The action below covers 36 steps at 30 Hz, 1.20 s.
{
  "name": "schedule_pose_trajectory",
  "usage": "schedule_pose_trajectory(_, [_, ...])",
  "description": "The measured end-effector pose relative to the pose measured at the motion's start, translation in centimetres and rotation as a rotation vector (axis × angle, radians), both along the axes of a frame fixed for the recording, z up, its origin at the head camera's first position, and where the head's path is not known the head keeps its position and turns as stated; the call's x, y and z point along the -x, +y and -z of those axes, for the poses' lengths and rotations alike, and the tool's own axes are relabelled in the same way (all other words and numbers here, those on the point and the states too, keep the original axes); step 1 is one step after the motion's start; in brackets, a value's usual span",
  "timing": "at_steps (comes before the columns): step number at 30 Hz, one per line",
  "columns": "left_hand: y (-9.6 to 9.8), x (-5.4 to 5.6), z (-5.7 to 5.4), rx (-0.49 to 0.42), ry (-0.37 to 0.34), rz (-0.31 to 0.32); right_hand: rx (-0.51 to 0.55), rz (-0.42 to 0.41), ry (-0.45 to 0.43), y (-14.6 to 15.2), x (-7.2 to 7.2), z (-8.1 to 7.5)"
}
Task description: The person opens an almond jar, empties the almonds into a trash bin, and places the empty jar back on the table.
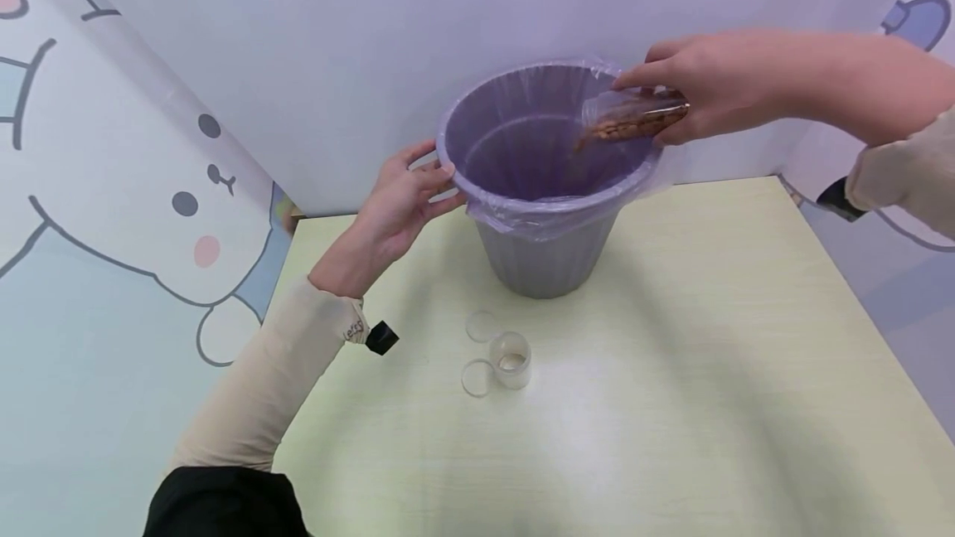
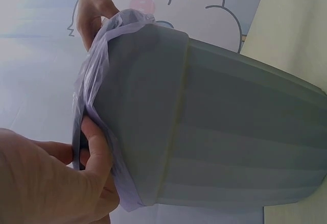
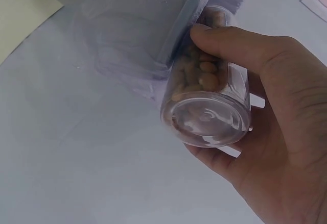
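Note:
A grey bin (image 1: pixel 543 259) lined with a thin purple bag (image 1: pixel 533 218) stands upright at the table's back edge. On the bin's left rim, my left hand (image 1: pixel 399 201) pinches the lip and bag between thumb and fingers; the left wrist view shows fingers (image 2: pixel 97 150) over the edge. My right hand (image 1: pixel 719 85) grips a clear jar (image 1: pixel 634 116) tipped mouth-down over the right side of the opening. Brown nut-like pieces (image 3: pixel 204 76) lie along the jar's lower wall, and some spill from its mouth into the bin. The jar's clear base (image 3: pixel 207 119) faces the right wrist camera.
In front of the bin, a small clear container (image 1: pixel 511 363) stands on the pale table (image 1: pixel 671 404). Two clear rings or lids, one nearer (image 1: pixel 477 392) and one farther (image 1: pixel 481 326), lie beside it. A white wall (image 1: pixel 373 48) rises directly behind the bin.

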<state>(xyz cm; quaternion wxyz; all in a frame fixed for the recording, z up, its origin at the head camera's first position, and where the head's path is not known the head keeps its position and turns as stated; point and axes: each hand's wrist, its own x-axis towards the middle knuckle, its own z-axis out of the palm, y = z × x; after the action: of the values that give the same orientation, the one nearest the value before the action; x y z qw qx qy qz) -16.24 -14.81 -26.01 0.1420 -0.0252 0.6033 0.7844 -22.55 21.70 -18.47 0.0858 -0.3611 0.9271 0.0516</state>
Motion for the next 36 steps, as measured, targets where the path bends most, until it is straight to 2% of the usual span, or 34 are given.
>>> schedule_pose_trajectory(6, [0.04, -0.05, -0.01, 0.004, 0.003, 0.004, -0.017, 0.012, 0.001, -0.06, -0.19, 0.06])
schedule_pose_trajectory(19, [-0.01, 0.05, 0.13, -0.015, -0.002, 0.001, 0.021, 0.011, -0.009, 0.15, -0.32, 0.15])
schedule_pose_trajectory(36, [-0.05, 0.44, 0.47, -0.012, 0.010, 0.006, 0.053, -0.019, 0.042, 0.02, -0.29, -0.51])
